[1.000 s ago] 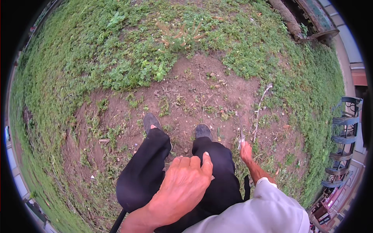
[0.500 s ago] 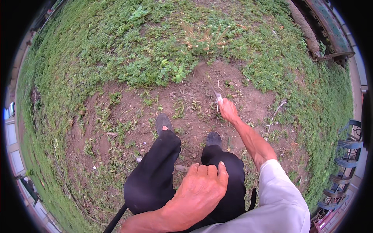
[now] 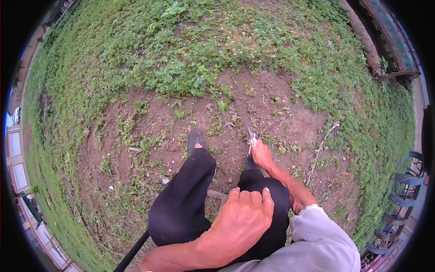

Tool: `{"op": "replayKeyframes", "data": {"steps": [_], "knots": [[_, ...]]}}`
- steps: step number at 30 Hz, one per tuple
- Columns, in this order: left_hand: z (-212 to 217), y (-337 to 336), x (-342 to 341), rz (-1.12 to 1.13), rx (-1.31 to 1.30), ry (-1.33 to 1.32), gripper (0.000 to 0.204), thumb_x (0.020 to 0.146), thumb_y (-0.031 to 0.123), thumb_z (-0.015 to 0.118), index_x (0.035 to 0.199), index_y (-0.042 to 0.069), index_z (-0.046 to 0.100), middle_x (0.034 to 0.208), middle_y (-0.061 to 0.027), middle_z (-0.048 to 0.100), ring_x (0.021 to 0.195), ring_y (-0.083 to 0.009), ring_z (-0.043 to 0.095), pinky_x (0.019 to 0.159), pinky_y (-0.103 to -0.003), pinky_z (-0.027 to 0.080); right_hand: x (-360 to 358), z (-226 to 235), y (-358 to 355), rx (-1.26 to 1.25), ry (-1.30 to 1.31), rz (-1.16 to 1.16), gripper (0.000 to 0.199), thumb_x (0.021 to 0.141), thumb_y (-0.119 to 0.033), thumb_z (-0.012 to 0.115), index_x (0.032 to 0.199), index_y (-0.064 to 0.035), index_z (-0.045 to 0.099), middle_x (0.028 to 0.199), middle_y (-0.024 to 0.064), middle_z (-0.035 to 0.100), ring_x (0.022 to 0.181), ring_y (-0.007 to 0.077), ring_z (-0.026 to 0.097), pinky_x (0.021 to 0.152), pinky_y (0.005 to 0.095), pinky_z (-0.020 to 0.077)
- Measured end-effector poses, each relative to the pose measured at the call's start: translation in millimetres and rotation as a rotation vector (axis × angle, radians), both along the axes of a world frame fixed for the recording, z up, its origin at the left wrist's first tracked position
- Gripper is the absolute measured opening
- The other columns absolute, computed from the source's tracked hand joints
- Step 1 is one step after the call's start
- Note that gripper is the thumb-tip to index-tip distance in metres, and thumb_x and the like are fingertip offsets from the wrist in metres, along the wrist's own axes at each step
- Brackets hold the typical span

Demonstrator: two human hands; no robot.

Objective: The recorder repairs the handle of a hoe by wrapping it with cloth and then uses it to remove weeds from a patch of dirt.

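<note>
My right hand (image 3: 262, 154) is closed round the pale handle of a small hand tool (image 3: 250, 136), low over the soil by my right shoe. A thin metal shaft runs from the handle away from me towards the weeds; its far end blends into the soil, so the head's shape is unclear. Resting on my right thigh, my left hand (image 3: 243, 211) is loosely closed with its back up. The fingers curl under out of sight, and nothing sticks out of them. Green weeds (image 3: 181, 79) border the bare brown soil (image 3: 281, 88) in front of my shoes.
A pale dry twig (image 3: 322, 145) lies on the soil at the right. Further off are a log (image 3: 362, 38) and a rusty green metal beam (image 3: 392, 41). Curved metal blades or tines (image 3: 405, 190) stand at the right edge. My left shoe (image 3: 197, 139) rests on the soil.
My right hand has drawn the tool back towards me, now beside my right shoe. A loose green sprig shows on the soil near the shaft. My left hand stays on the thigh.
</note>
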State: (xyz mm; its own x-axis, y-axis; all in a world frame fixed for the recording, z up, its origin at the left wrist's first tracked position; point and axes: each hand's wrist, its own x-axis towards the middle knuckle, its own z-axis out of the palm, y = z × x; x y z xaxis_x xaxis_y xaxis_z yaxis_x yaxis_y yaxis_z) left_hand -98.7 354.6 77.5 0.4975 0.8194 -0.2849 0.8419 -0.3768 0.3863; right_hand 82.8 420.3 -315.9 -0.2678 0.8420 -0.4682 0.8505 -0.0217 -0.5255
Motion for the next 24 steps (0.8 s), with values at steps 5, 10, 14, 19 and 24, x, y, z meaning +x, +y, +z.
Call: {"op": "replayKeyframes", "data": {"steps": [5,10,14,19,24], "knots": [[7.3,-7.7,-5.9,-0.023,-0.008,0.005,0.041,0.083,0.012,0.060,0.120,-0.006,0.061,0.077,-0.0070,0.056,0.074,-0.0200,0.059,0.074,-0.032,0.047,64.9,13.4,-64.8,-0.038,-0.128,-0.041,0.040,0.099,-0.040,0.049,0.095,-0.0002,0.053,0.082,0.0347,0.063,0.081,0.0543,0.061,0.070,0.0619,0.0457],[6.3,-11.4,-7.9,0.008,0.000,-0.023,0.043,0.081,0.010,0.060,0.120,-0.007,0.061,0.078,-0.0077,0.057,0.075,-0.0203,0.060,0.074,-0.032,0.049,33.9,13.8,-23.2,0.012,-0.041,-0.036,0.041,0.100,-0.039,0.048,0.096,0.0016,0.053,0.082,0.0359,0.062,0.082,0.0555,0.060,0.072,0.0622,0.0451],[0.9,-11.7,-11.8,0.040,0.009,-0.034,0.043,0.081,0.011,0.060,0.120,-0.007,0.061,0.077,-0.0073,0.057,0.074,-0.0205,0.060,0.074,-0.031,0.049,-64.4,11.9,76.2,0.071,-0.031,-0.017,0.048,0.102,-0.041,0.041,0.099,0.0050,0.054,0.090,0.0361,0.064,0.088,0.0540,0.062,0.077,0.0605,0.0477],[-1.8,-5.9,-11.8,0.052,0.055,-0.025,0.040,0.081,0.012,0.063,0.118,-0.005,0.064,0.070,-0.0025,0.054,0.067,-0.0163,0.057,0.072,-0.034,0.049,-106.7,3.1,111.7,0.080,0.000,0.049,0.050,0.101,-0.044,0.041,0.101,0.0045,0.055,0.091,0.0347,0.064,0.088,0.0543,0.062,0.078,0.0607,0.0486],[2.9,-3.7,-15.4,0.072,-0.010,-0.022,0.042,0.081,0.011,0.060,0.120,-0.007,0.061,0.076,-0.0073,0.057,0.074,-0.0204,0.061,0.075,-0.032,0.050,-36.1,1.6,27.6,0.013,-0.080,0.101,0.046,0.101,-0.044,0.043,0.099,0.0010,0.052,0.084,0.0330,0.065,0.082,0.0531,0.063,0.073,0.0603,0.0494]]}}
